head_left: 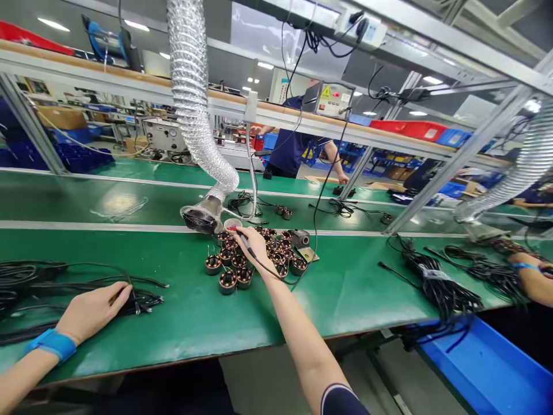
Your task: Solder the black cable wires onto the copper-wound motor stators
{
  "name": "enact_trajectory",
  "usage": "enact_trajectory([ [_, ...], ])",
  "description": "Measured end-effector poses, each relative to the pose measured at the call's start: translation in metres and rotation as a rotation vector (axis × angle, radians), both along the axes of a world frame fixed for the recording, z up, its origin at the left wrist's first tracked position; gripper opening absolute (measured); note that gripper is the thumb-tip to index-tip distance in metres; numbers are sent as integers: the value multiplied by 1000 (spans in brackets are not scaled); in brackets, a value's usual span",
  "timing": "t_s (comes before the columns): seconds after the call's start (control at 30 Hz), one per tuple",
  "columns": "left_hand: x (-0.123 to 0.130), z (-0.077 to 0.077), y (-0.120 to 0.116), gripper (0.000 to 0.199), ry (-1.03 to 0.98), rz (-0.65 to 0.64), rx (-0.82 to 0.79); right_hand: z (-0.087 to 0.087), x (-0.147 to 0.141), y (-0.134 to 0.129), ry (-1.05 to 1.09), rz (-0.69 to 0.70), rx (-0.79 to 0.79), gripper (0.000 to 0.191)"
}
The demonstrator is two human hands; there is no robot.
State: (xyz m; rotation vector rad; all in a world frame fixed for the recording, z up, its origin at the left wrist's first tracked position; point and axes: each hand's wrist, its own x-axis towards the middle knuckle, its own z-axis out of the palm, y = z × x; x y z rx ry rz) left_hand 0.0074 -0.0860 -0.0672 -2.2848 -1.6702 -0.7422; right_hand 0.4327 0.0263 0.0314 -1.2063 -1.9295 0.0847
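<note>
In the head view my right hand [256, 246] is closed around a soldering iron [246, 242], its cord running back along my forearm. The iron's front end is at a small round white dish [233, 222] with something red inside. Copper-wound motor stators [227, 281] stand grouped on the green bench around and below that hand. My left hand [97, 308], with a blue wrist strap [54, 344], rests at the left with fingers pinched on a black cable [133, 295]. More black cables [30, 288] lie beneath and beside it, their cut ends pointing right.
A silver flexible duct [190, 86] hangs down to a dark nozzle [201, 218] behind the dish. An iron stand [301, 238] is right of the stators. Bundled cables [436, 276] overhang a blue bin [488, 357]. A co-worker's arm [533, 282] is far right; another person stands opposite.
</note>
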Motion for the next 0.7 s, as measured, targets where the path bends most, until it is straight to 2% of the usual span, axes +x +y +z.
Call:
enact_trajectory([
  [0.13,15,12,-7,34,164,130,1,-4,-16,-30,126,35,22,28],
  [0.27,25,26,-9,41,141,83,-11,-18,-62,-64,360,127,-27,28],
  [0.37,23,27,-7,46,141,56,17,-26,-103,-83,398,235,-110,21],
  [0.53,20,24,-8,42,132,6,20,-39,-154,-85,406,199,-242,22],
  [0.7,21,22,-7,31,76,-54,5,-56,-170,-78,418,171,-258,24],
])
